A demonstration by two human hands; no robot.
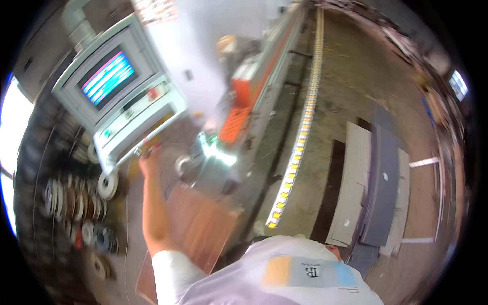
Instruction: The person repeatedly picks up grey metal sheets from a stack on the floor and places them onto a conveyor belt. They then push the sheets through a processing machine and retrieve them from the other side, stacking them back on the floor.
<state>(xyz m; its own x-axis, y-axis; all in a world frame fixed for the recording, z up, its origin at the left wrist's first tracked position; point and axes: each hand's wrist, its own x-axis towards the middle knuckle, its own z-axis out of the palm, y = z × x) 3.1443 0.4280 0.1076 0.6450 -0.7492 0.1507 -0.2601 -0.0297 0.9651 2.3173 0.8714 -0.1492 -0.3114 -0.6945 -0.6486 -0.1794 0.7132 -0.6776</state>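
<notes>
My left arm reaches forward, and my left hand [149, 155] is just below the lower edge of a light grey control cabinet [175, 99] with a lit screen [109, 79]. Blur smears its fingers, so whether it grips anything is unclear. Beneath that forearm a reddish-brown wood-grain panel [201, 223] lies flat. Just ahead of the panel, a bright light [218, 152] glows on the machine, beside an orange perforated guard [235, 124]. Of my right hand [334, 251] only a sliver of skin shows past my shirt's edge; its fingers are hidden.
A long track of yellow and white rollers [291, 175] runs away beside the machine. Stacked grey boards [384, 178] and pale boards [351, 178] lie on the right, beside a dark brown board [330, 188]. Several rolls of edging tape [76, 198] fill the left side.
</notes>
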